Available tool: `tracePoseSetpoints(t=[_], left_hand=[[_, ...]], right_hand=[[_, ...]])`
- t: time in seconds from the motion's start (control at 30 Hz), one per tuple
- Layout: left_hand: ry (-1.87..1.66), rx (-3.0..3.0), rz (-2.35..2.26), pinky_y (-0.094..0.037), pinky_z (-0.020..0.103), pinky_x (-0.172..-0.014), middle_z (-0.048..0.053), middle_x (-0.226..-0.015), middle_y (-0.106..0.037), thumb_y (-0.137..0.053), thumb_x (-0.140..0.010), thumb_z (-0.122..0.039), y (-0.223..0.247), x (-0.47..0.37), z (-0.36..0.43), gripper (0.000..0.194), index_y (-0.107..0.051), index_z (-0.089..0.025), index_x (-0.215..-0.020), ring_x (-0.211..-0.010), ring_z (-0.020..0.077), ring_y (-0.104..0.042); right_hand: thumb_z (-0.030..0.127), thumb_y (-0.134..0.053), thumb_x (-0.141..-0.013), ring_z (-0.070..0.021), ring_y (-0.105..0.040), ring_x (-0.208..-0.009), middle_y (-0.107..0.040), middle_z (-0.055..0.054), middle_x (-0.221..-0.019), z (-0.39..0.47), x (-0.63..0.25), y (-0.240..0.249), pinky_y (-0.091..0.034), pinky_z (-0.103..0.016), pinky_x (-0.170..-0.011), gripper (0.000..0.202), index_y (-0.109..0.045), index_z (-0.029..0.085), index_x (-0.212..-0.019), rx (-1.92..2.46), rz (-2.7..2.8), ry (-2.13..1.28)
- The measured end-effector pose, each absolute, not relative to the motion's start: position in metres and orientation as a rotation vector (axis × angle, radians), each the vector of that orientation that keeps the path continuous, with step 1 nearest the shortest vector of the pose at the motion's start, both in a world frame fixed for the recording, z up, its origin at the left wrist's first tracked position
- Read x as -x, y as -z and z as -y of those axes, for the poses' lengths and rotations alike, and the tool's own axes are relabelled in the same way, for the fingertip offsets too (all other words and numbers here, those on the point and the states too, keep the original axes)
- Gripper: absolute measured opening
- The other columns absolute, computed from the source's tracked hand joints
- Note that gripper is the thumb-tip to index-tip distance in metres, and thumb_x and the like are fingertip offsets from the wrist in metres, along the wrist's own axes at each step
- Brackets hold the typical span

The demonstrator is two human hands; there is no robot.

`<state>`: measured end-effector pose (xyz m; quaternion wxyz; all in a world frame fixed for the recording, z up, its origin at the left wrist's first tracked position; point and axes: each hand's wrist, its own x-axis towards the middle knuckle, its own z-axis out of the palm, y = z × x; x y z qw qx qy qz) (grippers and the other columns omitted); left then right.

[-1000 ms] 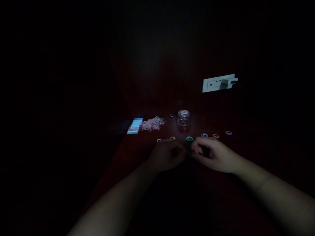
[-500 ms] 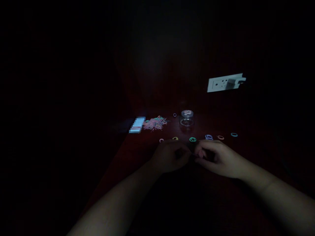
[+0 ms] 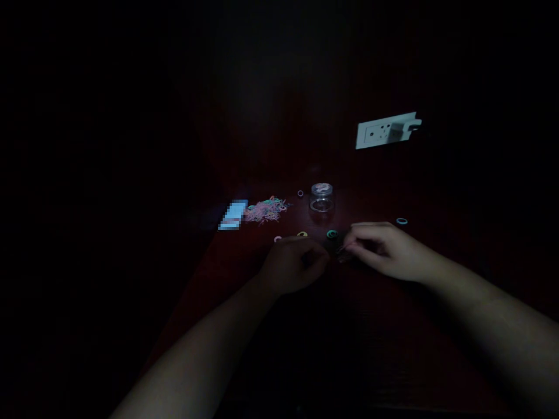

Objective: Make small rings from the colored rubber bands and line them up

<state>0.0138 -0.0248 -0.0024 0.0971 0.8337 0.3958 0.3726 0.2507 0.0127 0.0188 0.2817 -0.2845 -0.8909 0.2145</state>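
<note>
In the head view, my left hand (image 3: 292, 265) is closed in a pinch above the dark red table. What its fingertips hold, if anything, is too dim to make out. My right hand (image 3: 386, 250) is a little to the right, thumb and fingers pinched on thin pale elastic bands (image 3: 342, 250). Beyond the hands lie small coloured elastic bands: pink (image 3: 278, 239), yellow (image 3: 302, 234) and green (image 3: 332, 234) ones. A blue band (image 3: 402, 221) is past my right wrist. Behind my left hand sits a tangled heap of elastic bands (image 3: 267, 210).
A clear lidded jar (image 3: 322, 201) stands beyond the hands, with a single band (image 3: 300, 193) to its left. A glowing phone-like screen (image 3: 233, 215) lies left of the heap. A wall socket (image 3: 386, 130) with a plug is at upper right. The surroundings are very dark.
My hands have drawn apart, and thin bands now show at the right fingertips. The purple and orange bands are now out of sight around my right hand. The whole view has shifted slightly.
</note>
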Motion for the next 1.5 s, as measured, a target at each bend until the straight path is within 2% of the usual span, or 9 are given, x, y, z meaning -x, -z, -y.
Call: tracePoseSetpoints(t=[0.13, 0.23, 0.33, 1.27, 1.5], left_hand=[[-1.112, -2.497, -1.179, -0.045, 0.024, -0.060, -0.001, -0.070, -0.067, -0.060, -0.086, -0.026, 0.006, -0.009, 0.021, 0.013, -0.068, -0.018, -0.078, -0.061, 0.0105, -0.059], [-1.119, -2.512, -1.159, -0.045, 0.023, -0.060, -0.001, -0.072, -0.068, -0.060, -0.086, -0.024, 0.009, -0.005, 0.017, 0.012, -0.068, -0.019, -0.079, -0.061, 0.0095, -0.059], [-1.111, -2.526, -1.154, -0.045, 0.023, -0.059, -0.001, -0.074, -0.069, -0.060, -0.086, -0.023, 0.011, -0.002, 0.015, 0.011, -0.068, -0.019, -0.080, -0.062, 0.0095, -0.060], [-1.139, -2.533, -1.140, -0.044, 0.022, -0.057, -0.002, -0.070, -0.067, -0.060, -0.085, -0.021, 0.009, -0.002, 0.016, 0.011, -0.069, -0.019, -0.080, -0.059, 0.0087, -0.058], [-1.140, -2.534, -1.136, -0.045, 0.022, -0.057, -0.003, -0.070, -0.067, -0.061, -0.085, -0.021, 0.010, -0.001, 0.015, 0.009, -0.068, -0.019, -0.080, -0.059, 0.0088, -0.058]], right_hand=[[0.033, -0.056, -0.086, -0.0176, -0.063, -0.069, -0.071, -0.004, -0.078, -0.031, -0.280, -0.028, -0.048, -0.029, -0.064, 0.019, -0.069, 0.020, -0.081, 1.111, 2.327, -0.478], [0.027, -0.061, -0.081, -0.0175, -0.065, -0.067, -0.073, -0.001, -0.075, -0.043, -0.297, -0.026, -0.048, -0.029, -0.064, 0.012, -0.072, 0.022, -0.079, 1.440, 2.380, -0.504], [0.020, -0.063, -0.076, -0.0179, -0.066, -0.067, -0.074, 0.000, -0.074, -0.048, -0.302, -0.021, -0.048, -0.030, -0.064, 0.010, -0.073, 0.023, -0.077, 1.566, 2.451, -0.564], [0.021, -0.064, -0.075, -0.0191, -0.067, -0.070, -0.074, -0.002, -0.077, -0.052, -0.301, -0.015, -0.050, -0.032, -0.067, 0.011, -0.074, 0.022, -0.079, 1.689, 2.513, -0.498], [0.029, -0.065, -0.076, -0.0212, -0.068, -0.080, -0.075, -0.003, -0.091, -0.054, -0.305, -0.013, -0.051, -0.032, -0.074, 0.025, -0.072, 0.022, -0.099, 1.710, 2.495, -0.465]])
